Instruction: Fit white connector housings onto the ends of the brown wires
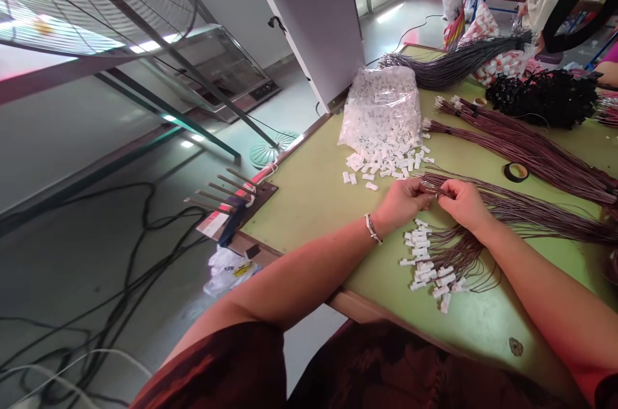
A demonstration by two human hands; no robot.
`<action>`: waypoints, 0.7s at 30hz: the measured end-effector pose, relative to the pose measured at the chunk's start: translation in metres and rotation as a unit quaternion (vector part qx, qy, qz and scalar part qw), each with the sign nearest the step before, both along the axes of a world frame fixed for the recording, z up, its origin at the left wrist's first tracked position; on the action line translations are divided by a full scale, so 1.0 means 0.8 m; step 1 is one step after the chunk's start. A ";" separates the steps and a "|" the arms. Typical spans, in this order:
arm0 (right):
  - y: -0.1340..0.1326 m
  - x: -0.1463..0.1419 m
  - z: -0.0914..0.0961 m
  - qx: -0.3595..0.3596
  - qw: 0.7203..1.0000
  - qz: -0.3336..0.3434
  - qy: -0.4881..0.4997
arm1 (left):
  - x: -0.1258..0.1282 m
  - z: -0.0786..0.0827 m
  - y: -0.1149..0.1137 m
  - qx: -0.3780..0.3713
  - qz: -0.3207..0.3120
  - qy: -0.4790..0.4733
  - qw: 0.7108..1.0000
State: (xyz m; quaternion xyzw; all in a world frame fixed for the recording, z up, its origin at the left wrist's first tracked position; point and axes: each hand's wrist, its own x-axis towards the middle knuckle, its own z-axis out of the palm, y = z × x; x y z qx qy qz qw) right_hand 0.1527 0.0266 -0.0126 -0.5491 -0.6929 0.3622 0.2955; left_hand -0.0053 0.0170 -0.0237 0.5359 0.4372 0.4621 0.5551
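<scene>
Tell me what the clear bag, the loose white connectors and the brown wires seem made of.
Clear bag: likely thin, glossy plastic; it wrinkles and shows its contents.
Loose white connectors: probably moulded plastic, fairly matte, with uniform blocky shapes.
Brown wires: likely plastic-coated, smooth; slim, flexible strands, cores hidden.

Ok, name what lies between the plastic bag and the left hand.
Loose white connectors lie between the bag and left hand in the head view.
</scene>
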 end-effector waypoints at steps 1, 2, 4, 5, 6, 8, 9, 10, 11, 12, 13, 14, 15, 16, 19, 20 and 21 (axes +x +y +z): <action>0.001 0.000 0.000 0.000 1.000 0.001 -0.005 | 0.000 0.000 0.000 -0.002 -0.001 0.006 1.000; 0.001 0.001 0.002 -0.003 1.000 0.008 -0.008 | -0.001 0.001 0.000 -0.005 -0.002 0.014 1.000; 0.003 0.002 0.006 -0.022 0.999 0.030 0.002 | -0.005 0.004 -0.003 -0.009 -0.001 0.047 0.999; 0.004 0.003 0.009 -0.034 0.999 0.036 0.019 | -0.007 0.007 -0.006 -0.004 -0.006 0.076 0.997; 0.005 0.003 0.011 -0.045 0.997 0.038 0.041 | -0.010 0.010 -0.010 0.007 -0.026 0.113 0.993; 0.006 0.002 0.014 -0.055 0.994 0.030 0.084 | -0.017 0.021 -0.020 0.038 -0.122 0.189 0.974; 0.006 0.002 0.014 -0.060 0.993 0.031 0.097 | -0.021 0.028 -0.024 0.057 -0.182 0.218 0.957; 0.006 0.001 0.013 -0.066 0.992 0.037 0.102 | -0.027 0.035 -0.027 0.079 -0.230 0.241 0.940; 0.005 0.001 0.012 -0.075 0.991 0.046 0.104 | -0.035 0.041 -0.028 0.101 -0.252 0.261 0.926; 0.005 0.001 0.010 -0.085 0.989 0.054 0.106 | -0.046 0.047 -0.027 0.127 -0.241 0.284 0.920; 0.004 0.001 0.008 -0.095 0.987 0.059 0.112 | -0.059 0.050 -0.024 0.153 -0.195 0.314 0.916; 0.004 0.001 0.007 -0.100 0.986 0.060 0.120 | -0.073 0.052 -0.019 0.167 -0.129 0.363 0.908; 0.004 0.001 0.006 -0.101 0.985 0.061 0.124 | -0.088 0.053 -0.012 0.170 -0.067 0.415 0.891; 0.003 0.001 0.006 -0.099 0.986 0.062 0.122 | -0.103 0.051 -0.005 0.164 -0.022 0.465 0.870; 0.002 0.000 0.008 -0.076 0.992 0.055 0.084 | -0.132 0.041 0.012 0.140 -0.045 0.533 0.833; 0.002 -0.001 0.008 -0.063 0.994 0.045 0.078 | -0.135 0.038 0.016 0.137 -0.057 0.538 0.830; 0.002 -0.002 0.009 -0.051 0.995 0.033 0.079 | -0.135 0.036 0.018 0.138 -0.063 0.539 0.829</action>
